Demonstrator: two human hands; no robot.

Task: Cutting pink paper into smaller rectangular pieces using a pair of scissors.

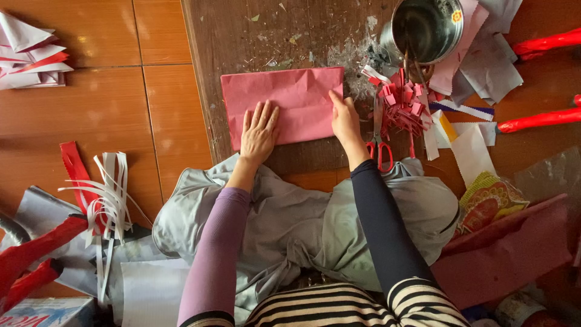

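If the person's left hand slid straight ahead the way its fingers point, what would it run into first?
The left hand lies flat on the pink paper, fingers pointing up the picture. It would likely cross the paper's far edge, then meet only the scrap-littered wooden board.

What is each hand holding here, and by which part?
Nothing is gripped. The left hand lies flat on the pink paper; the right hand presses its right edge.

A single head-worn camera looks almost straight down from above the seated person, facing forward over the lap. It sits close enough that both forearms fill the lower middle, while the dark scuffed wooden tabletop (254, 36) runs off the upper edge. The orange-brown tiled floor (91, 91) fills the left side.
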